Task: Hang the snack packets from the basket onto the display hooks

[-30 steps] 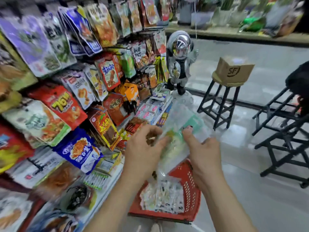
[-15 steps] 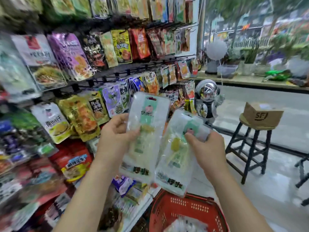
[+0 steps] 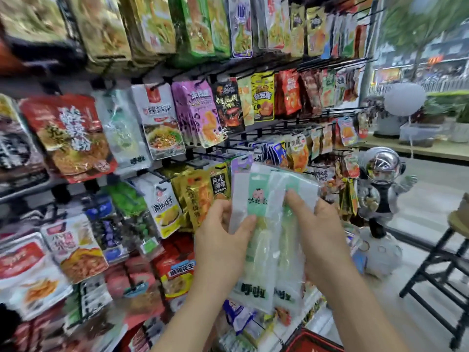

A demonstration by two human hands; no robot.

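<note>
At frame centre, the left hand [image 3: 223, 240] is pinching 1 clear snack packet [image 3: 256, 207] between thumb and fingers. The right hand [image 3: 322, 240] is likewise pinching a 2nd packet [image 3: 289, 275], overlapping it. The red basket [image 3: 309, 342] is sitting at the bottom edge.

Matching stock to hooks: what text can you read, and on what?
"呼啦": foot of the left packet, held by the left hand.
"呼啦": hung clear packet.
"麻辣花生": red packet, low down.
"海带": dark packet above the left hand.
Too blurred: the right packet in the right hand, the green label, all other print.
</note>
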